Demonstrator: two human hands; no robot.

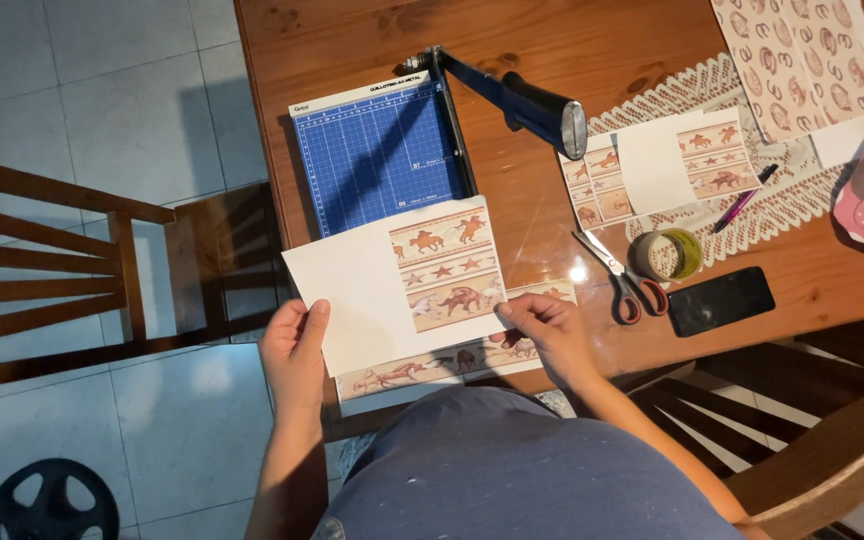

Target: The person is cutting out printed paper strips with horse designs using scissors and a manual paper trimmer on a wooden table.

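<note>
White sheet (392, 285) with horse-print strips pinched at both edges: left hand (294, 345) grip closed on its left edge, right hand (544, 328) grip on its lower right corner. Sheet hangs over wooden table (552, 40) edge, just below blue paper cutter (382, 150). Scissors (617, 275), tape roll (665, 253) to the right.

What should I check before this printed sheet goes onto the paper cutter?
1. Sheet held at both edges by left hand and right hand: ok.
2. Cutter arm raised: ok.
3. Blue cutter bed free of scraps: ok.
4. Second printed sheet lies under the held one, could drag along: not ok.
5. Scissors and tape roll lie apart from the cutter: ok.
6. Sheet square to the grid lines: cannot tell, it is not on the bed yet.
</note>
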